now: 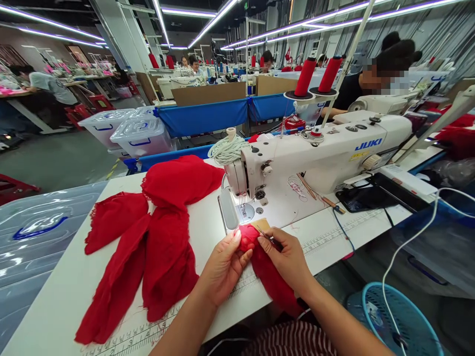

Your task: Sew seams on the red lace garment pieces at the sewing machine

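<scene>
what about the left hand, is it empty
No, the left hand is holding a piece of red cloth between its thumb and fingers.

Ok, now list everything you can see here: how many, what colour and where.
Heaped cloth: uncertain count, red, left on the table
Held cloth: one, red, table's front edge
Table: one nearest, white, foreground
Sewing machine: one nearest, white, on the table
Thread cones: two nearest, red, above the machine
Cord coil: one, pale green, machine's left end
Lidded boxes: several, translucent, left
Basket: one, blue, lower right
Cable: one, white, right
Lights: several, white, overhead
Co-workers: several, mixed clothing, background
Small tool: one, dark, right grip
Left grip: one, bare, pinching held cloth
Right grip: one, bare, around small tool
</scene>
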Tool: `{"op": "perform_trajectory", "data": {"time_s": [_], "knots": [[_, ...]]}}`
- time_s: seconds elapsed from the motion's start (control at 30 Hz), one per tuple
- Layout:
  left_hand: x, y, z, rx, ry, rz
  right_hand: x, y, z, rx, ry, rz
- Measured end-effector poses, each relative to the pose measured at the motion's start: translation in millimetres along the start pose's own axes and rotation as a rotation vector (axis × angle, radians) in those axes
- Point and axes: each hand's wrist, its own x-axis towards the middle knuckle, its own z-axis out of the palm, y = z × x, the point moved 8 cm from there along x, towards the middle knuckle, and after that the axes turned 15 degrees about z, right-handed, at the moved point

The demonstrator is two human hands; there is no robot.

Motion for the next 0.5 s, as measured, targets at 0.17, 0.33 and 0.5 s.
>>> {"op": "perform_trajectory", "data": {"time_s": [0.17,0.33,0.5], "knots": [[0,-1,0.3,0.023,-0.057,0.015,5,5,0,0.029,0.015,0.051],[-3,0,4.6,0.078,-0.099,0.055,0,-3,-7,-0.011,0.159,-0.096],[-5,2,8.7,0.103,-0.105,0.089,-11,-20,-4,0.009,0.183,-0.32]]}}
